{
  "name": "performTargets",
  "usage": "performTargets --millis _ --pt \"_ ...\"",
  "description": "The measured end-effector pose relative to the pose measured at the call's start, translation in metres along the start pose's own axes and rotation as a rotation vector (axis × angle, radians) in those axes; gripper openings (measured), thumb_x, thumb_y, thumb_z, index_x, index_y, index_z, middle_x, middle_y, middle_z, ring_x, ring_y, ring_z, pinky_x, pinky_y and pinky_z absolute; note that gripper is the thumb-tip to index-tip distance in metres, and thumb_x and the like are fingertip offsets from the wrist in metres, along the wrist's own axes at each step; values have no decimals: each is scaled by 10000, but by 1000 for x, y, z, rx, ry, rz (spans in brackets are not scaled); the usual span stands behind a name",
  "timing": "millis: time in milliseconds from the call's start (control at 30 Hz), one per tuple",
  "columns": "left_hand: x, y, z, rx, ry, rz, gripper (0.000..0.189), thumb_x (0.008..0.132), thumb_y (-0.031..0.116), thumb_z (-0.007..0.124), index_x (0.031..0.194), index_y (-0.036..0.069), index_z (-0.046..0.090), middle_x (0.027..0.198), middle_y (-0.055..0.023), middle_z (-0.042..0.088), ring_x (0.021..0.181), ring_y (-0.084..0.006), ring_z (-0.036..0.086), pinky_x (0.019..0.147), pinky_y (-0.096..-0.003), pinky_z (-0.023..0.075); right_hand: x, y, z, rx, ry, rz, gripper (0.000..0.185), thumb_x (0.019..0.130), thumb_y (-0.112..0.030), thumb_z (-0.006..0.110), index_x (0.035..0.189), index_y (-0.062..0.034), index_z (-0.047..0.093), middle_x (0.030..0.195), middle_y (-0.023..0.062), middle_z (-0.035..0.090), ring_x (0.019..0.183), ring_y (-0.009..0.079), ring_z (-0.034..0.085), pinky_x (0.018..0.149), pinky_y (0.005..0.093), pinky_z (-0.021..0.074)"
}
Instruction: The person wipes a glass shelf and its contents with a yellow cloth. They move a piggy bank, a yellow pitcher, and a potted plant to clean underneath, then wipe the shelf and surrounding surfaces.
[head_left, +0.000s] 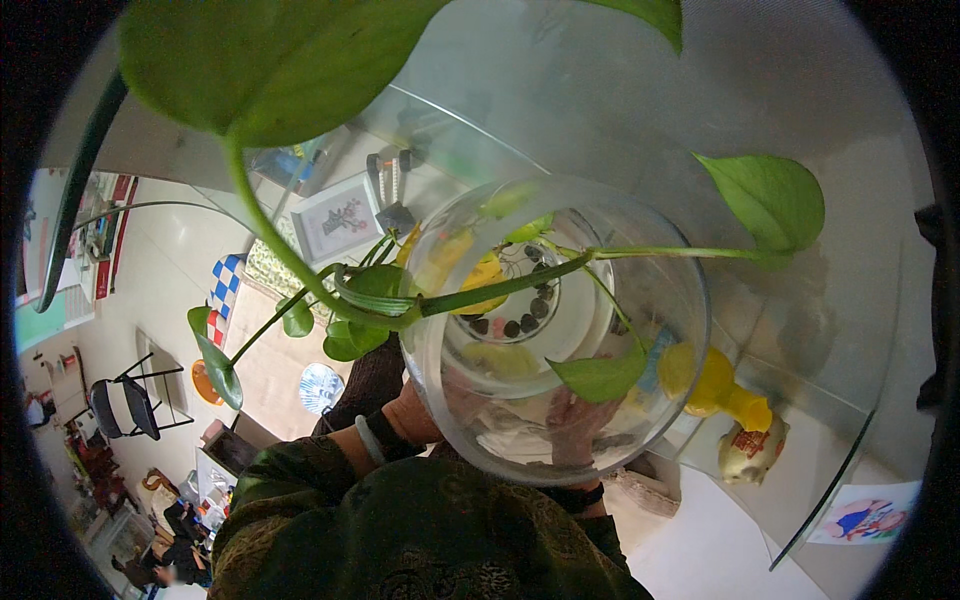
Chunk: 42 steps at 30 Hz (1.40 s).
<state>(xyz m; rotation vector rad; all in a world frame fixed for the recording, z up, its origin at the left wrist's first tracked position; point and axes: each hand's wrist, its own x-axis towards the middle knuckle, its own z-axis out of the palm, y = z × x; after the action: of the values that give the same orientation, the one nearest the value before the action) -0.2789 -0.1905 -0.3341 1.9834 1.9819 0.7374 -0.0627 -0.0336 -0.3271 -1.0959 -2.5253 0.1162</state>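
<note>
A large clear glass vase (686, 360) stands upright before me, its round mouth towards my view. A green vine stem (502, 291) crosses the mouth, with heart-shaped leaves (780, 202) spreading on both sides. Inside are yellowed leaves (480, 281), thin roots, and an arc of dark pebble-like pieces (538, 307) at the bottom. My left hand (417, 412) is against the vase's left side, its fingers partly behind the glass. Seen through the near wall, my right hand (581, 420) lies against the vase's lower right side. Its fingertips are blurred by the glass.
A yellow bottle-shaped vase (716, 382) and a gold figurine (754, 450) stand at the right, near a glass panel edge (825, 491). Further off are a framed picture (337, 217), a black folding chair (135, 397) and an orange stool (204, 382). Another person (180, 559) is at lower left.
</note>
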Motion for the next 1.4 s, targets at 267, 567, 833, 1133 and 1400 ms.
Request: performTargets --millis 267,567,833,1133,1400 --pt "-25 -6 26 -348 -142 -148 431 974 249 564 1396 166 540 1432 -83 518 1328 -274 498 1158 -506 377 -4 1 -2 -44 -77 3 455 1020 -339 478 1300 -16 633 1399 259 558 1315 477 492 1110 619 333" --pt "-28 -1 35 37 90 -2 422 950 225 599 1363 144 567 1319 -107 591 1261 -291 571 1040 -592 485 5 -9 -5 26 -26 5 455 1006 -348 501 1255 -3 666 1336 256 598 1266 479 524 1096 597 355" --pt "-18 -5 26 59 19 24 423 979 251 536 1382 122 540 1318 -149 566 1202 -339 588 1048 -601 463 4 -6 -2 88 -24 10 396 980 -302 548 1239 -34 680 1312 241 610 1245 474 538 1086 591 366" --pt "-5 -5 10 600 54 231 425 936 286 617 1282 40 628 1243 -161 607 1094 -359 635 864 -559 556 16 -15 -10 81 -13 -16 338 943 -261 573 1162 -35 697 1256 222 634 1178 450 570 995 562 414" --pt "-16 -6 30 175 118 42 429 1001 255 538 1416 145 524 1460 -97 514 1307 -288 514 1128 -466 410 19 -18 -7 53 62 7 379 948 -268 564 1225 -21 645 1208 207 642 1136 424 590 957 542 424"
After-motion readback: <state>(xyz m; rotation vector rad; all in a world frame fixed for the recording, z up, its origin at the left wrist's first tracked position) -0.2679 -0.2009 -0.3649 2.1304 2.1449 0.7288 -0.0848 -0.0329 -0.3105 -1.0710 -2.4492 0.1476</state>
